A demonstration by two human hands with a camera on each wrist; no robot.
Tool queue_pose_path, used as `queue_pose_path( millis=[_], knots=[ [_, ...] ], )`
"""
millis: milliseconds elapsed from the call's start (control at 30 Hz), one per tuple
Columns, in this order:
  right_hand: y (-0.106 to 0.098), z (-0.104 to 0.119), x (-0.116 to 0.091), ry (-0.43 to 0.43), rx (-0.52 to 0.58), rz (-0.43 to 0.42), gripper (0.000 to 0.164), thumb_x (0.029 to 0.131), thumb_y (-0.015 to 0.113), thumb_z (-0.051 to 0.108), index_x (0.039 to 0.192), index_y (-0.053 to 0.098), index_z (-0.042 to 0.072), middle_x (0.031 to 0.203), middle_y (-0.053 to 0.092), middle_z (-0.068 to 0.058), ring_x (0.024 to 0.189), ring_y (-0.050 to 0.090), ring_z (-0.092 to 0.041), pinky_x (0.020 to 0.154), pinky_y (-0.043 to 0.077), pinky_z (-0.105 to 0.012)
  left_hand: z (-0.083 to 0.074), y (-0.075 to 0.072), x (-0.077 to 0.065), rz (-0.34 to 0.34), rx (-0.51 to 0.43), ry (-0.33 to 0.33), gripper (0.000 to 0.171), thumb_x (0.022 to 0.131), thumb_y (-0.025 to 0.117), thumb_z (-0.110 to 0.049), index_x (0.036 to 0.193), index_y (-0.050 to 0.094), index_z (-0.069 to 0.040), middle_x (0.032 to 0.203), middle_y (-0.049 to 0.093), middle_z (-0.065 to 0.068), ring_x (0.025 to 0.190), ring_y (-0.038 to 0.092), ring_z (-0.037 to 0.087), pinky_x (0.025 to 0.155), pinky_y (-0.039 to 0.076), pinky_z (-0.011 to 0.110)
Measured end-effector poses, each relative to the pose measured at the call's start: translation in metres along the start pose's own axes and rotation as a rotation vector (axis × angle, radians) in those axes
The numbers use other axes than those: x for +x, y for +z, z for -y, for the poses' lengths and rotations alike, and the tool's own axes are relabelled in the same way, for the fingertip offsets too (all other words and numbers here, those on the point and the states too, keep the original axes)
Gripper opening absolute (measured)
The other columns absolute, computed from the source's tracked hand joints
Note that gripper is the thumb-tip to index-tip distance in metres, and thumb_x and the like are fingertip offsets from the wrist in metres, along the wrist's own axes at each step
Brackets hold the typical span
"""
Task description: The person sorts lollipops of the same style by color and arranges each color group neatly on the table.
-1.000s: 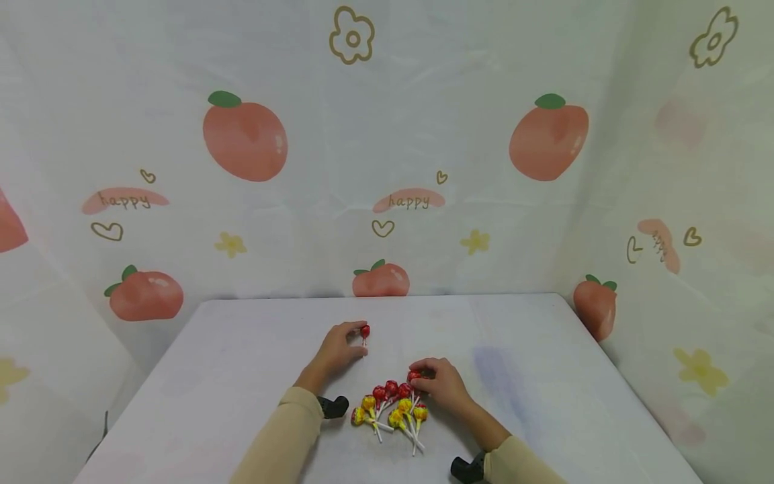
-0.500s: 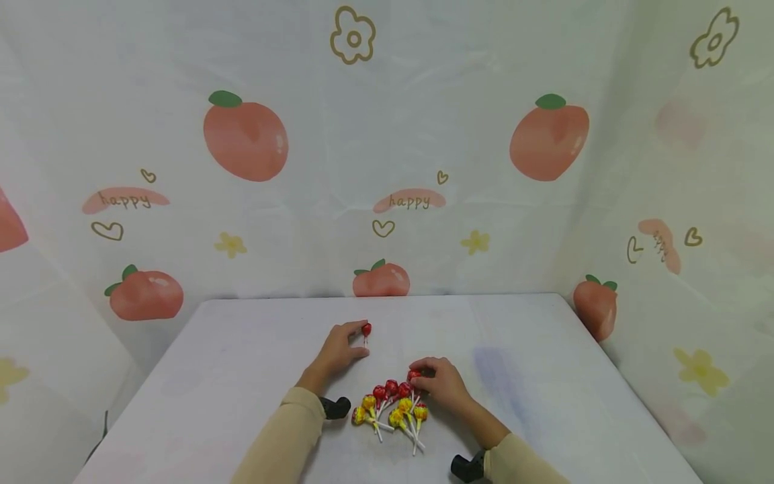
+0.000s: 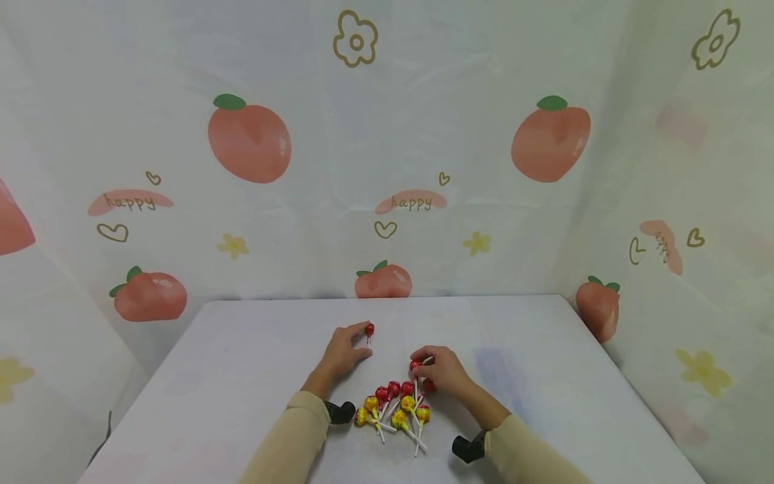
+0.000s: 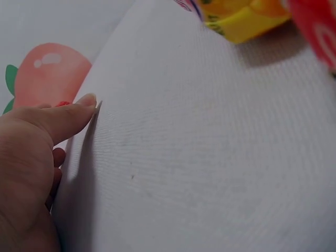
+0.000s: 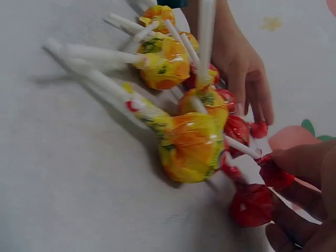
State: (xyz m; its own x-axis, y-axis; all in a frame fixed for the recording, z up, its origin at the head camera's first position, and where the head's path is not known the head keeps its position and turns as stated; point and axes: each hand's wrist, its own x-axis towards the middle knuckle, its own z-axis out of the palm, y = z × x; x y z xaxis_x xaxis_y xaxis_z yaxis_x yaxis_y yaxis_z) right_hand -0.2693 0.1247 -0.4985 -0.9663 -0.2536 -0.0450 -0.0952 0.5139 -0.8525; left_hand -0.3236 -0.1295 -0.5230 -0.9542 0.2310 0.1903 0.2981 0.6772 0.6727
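Note:
My left hand (image 3: pixel 341 351) is at the far side of the table, its index finger and thumb at the two ends of a red-wrapped lollipop (image 3: pixel 369 329). In the left wrist view its thumb (image 4: pixel 79 111) is close over the tabletop, and the hand hides most of that candy. Beyond the pile, my right hand (image 3: pixel 446 370) pinches another red lollipop (image 5: pixel 275 173) by its wrapped head, the white stick pointing back toward me. Just beneath that hand lies a further red lollipop (image 5: pixel 252 205). Several red (image 3: pixel 394 388) and yellow lollipops (image 3: pixel 400 420) lie bunched between my forearms.
The white-covered table (image 3: pixel 242 376) reaches back to a fabric backdrop (image 3: pixel 459 134) printed with fruit and flowers. Black wrist-worn devices (image 3: pixel 340 412) jut out beside both sleeves, close to the pile on the left.
My right hand has drawn its red lollipop slightly away from the pile, toward the far side, uncovering another red one beneath. The left hand stays nearly still at its lollipop.

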Motion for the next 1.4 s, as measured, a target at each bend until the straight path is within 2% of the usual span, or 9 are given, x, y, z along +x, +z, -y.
queue_pose_path(
  millis=[133,300,433,600,833,1000,1167,1400],
  knots=[
    [-0.006,0.010,0.008,-0.009,-0.077,-0.023,0.025,0.086,0.074,0.013,0.110,0.070,0.007,0.094,0.064,-0.002,0.079,0.057,-0.019,0.065,0.055,-0.029,-0.001,0.001,-0.001,-0.006,-0.009,-0.010,0.061,0.084,0.077,-0.016,0.140,0.054,-0.012,0.136,0.055,0.011,0.119,0.048,0.032,0.104,0.036,0.050],
    [-0.013,0.027,0.021,-0.083,-0.151,-0.045,0.024,0.087,0.072,0.010,0.110,0.070,0.003,0.094,0.065,-0.003,0.079,0.058,-0.018,0.068,0.054,-0.029,-0.001,0.002,-0.002,-0.012,-0.002,-0.032,0.061,0.084,0.077,-0.017,0.140,0.053,-0.013,0.135,0.055,0.011,0.121,0.048,0.032,0.104,0.036,0.050],
    [-0.018,0.040,0.033,-0.117,-0.167,-0.066,0.023,0.088,0.071,0.007,0.110,0.069,0.002,0.095,0.065,-0.003,0.079,0.059,-0.017,0.067,0.053,-0.030,-0.001,0.002,-0.002,-0.014,-0.001,-0.045,0.061,0.084,0.077,-0.017,0.140,0.054,-0.013,0.134,0.056,0.011,0.121,0.048,0.032,0.104,0.037,0.050],
    [-0.016,0.049,0.050,-0.112,-0.150,-0.107,0.022,0.088,0.071,0.007,0.110,0.070,0.002,0.097,0.065,-0.005,0.081,0.060,-0.018,0.068,0.054,-0.031,-0.002,0.001,-0.002,0.000,0.007,-0.063,0.061,0.084,0.077,-0.018,0.141,0.053,-0.014,0.135,0.055,0.010,0.120,0.047,0.031,0.104,0.037,0.050],
    [0.002,0.043,0.078,-0.088,-0.077,-0.132,0.024,0.089,0.070,0.008,0.112,0.069,0.001,0.102,0.067,-0.007,0.086,0.061,-0.021,0.076,0.055,-0.033,-0.002,0.001,-0.001,-0.012,0.019,-0.052,0.061,0.085,0.077,-0.017,0.140,0.053,-0.014,0.136,0.056,0.009,0.117,0.048,0.031,0.103,0.038,0.049],
    [0.019,0.030,0.094,-0.027,-0.045,-0.178,0.023,0.087,0.072,0.009,0.110,0.071,0.004,0.102,0.067,-0.007,0.088,0.061,-0.021,0.080,0.055,-0.032,-0.002,0.001,0.000,-0.028,0.015,-0.058,0.061,0.085,0.077,-0.017,0.141,0.053,-0.014,0.137,0.056,0.008,0.118,0.047,0.031,0.103,0.037,0.049],
    [0.034,0.022,0.099,0.026,-0.008,-0.220,0.020,0.087,0.073,0.009,0.106,0.071,0.004,0.098,0.068,-0.005,0.088,0.060,-0.021,0.076,0.054,-0.031,-0.003,0.003,0.000,-0.021,0.011,-0.055,0.061,0.085,0.076,-0.018,0.141,0.053,-0.015,0.137,0.055,0.007,0.118,0.047,0.031,0.103,0.037,0.049],
    [0.046,0.024,0.099,-0.020,-0.028,-0.311,0.018,0.085,0.075,0.007,0.102,0.072,0.003,0.092,0.069,-0.007,0.084,0.061,-0.022,0.075,0.054,-0.034,-0.004,0.003,0.001,-0.017,0.005,-0.059,0.062,0.084,0.077,-0.017,0.141,0.053,-0.016,0.137,0.055,0.008,0.117,0.047,0.032,0.103,0.037,0.050]
  ],
)
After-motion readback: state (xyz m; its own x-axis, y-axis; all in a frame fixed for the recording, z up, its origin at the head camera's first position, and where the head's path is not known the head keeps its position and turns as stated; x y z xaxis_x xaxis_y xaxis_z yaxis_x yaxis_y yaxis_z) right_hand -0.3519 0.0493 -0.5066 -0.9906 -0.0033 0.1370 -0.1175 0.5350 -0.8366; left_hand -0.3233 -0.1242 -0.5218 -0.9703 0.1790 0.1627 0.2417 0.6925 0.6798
